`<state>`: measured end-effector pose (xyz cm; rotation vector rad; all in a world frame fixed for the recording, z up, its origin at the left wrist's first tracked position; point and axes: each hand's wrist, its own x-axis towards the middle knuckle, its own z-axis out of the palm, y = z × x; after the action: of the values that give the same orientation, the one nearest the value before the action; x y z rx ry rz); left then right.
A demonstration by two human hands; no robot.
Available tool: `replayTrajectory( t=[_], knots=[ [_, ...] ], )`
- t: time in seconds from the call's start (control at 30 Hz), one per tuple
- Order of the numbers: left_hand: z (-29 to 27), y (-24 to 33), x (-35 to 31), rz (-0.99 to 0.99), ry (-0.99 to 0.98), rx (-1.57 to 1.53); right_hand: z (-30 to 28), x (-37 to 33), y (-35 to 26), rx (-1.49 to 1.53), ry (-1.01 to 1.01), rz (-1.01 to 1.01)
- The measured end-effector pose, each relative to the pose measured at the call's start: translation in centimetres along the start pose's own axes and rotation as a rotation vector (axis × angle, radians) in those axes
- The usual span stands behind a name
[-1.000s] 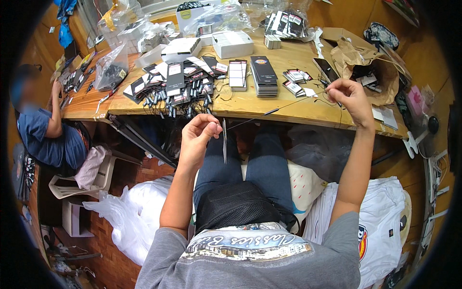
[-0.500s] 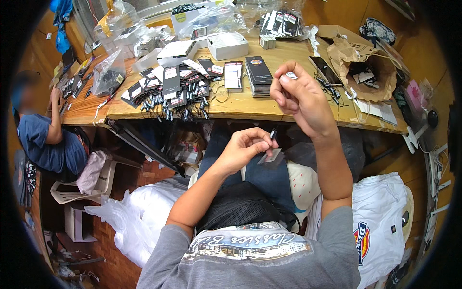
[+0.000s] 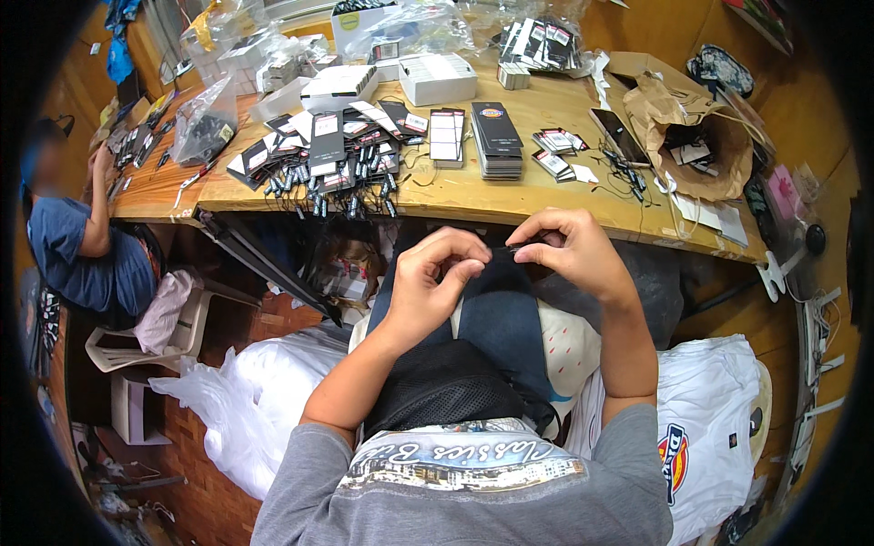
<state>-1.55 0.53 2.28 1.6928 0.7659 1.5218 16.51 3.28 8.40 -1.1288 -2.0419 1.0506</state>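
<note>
Above my lap, just off the table's front edge, both hands are close together with fingers pinched. My left hand (image 3: 439, 273) curls its thumb and index finger at one end of a thin black cord (image 3: 502, 248). The other end runs into the fingertips of my right hand (image 3: 572, 252). Anything else inside the left fingers is hidden. On the table ahead lie a heap of black and white hang tags (image 3: 326, 150) with dark corded fasteners, a neat stack of black tags (image 3: 496, 136) and a stack of white-faced tags (image 3: 446, 136).
Small tags (image 3: 555, 150) and loose black cords (image 3: 626, 173) lie right of the stacks, near a phone (image 3: 619, 136) and a brown paper bag (image 3: 669, 109). White boxes (image 3: 437, 80) stand behind. At the far left sits another person (image 3: 86, 246). White shirts (image 3: 710, 409) lie at my right.
My right hand has come down from over the table to meet the left, uncovering small tags there. The left hand has shifted slightly; the pale tag and black fastener below it no longer show.
</note>
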Motion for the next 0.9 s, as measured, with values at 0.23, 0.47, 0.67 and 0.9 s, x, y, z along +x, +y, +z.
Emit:
replayTrajectory(
  t=[0.23, 0.47, 0.67, 0.9],
  knots=[
    [0.4, 0.8, 0.0, -0.254, 0.118, -0.292, 0.7, 0.6, 2.0, 0.250, -0.002, -0.106],
    [0.3, 1.4, 0.3, -0.213, 0.038, -0.108, 1.3, 0.0, 1.0, 0.262, 0.063, -0.055],
    [0.2, 1.7, 0.3, -0.229, 0.058, -0.045, 1.2, -0.2, 0.1, 0.068, 0.089, -0.120],
    [-0.5, 1.3, 1.0, -0.219, -0.128, -0.035, 1.4, -0.6, -0.3, -0.147, 0.126, -0.338]
  ],
)
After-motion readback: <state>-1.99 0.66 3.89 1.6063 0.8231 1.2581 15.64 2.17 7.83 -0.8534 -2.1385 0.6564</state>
